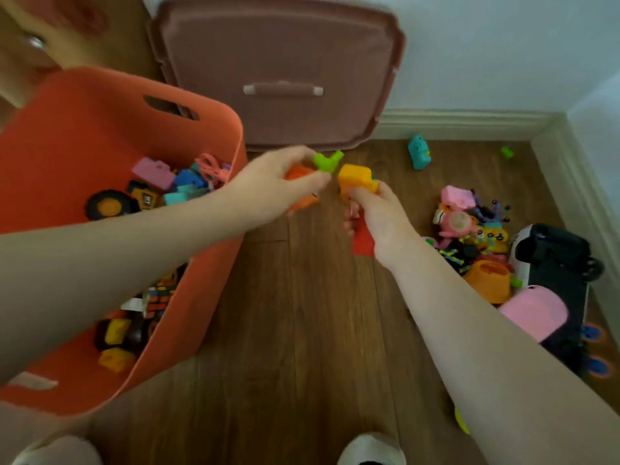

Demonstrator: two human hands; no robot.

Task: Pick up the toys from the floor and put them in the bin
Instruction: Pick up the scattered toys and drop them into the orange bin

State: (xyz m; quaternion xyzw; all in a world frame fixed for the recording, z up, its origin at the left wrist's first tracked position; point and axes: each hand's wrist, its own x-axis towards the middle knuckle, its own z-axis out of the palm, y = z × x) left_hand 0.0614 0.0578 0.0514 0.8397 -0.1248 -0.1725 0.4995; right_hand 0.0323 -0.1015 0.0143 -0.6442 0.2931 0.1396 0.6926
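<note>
At the centre of the frame, above the wooden floor [302, 313], the left hand [271, 189] held a green toy piece [327, 161] pinched at its fingertips, with an orange toy [298, 186] tucked under the curled fingers; the blur hid the exact grip. Just to the right, almost touching it, the right hand [379, 213] gripped a yellow-orange block [355, 179] between thumb and fingers, and a red piece [364, 238] showed beneath its palm, though whether the hand held it could not be told. The orange bin [84, 129] filled the left side of the frame, tilted toward the camera, its near wall just below the left forearm; inside lay a pink block, blue and teal pieces, a yellow toy truck with a black wheel, and a puzzle cube [161, 297]. Behind the hands, at top centre, a dusty-pink lid [278, 55] with a handle leaned against the wall. On the floor in the upper right lay a teal toy [418, 152] and, farther right, a small green piece [507, 152], well apart from each other. At right centre sat a heap of toys [469, 229], pink, yellow and orange, touching a black-and-white toy car [553, 260] near the skirting board. A white shoe [372, 448] showed at the bottom edge.
</note>
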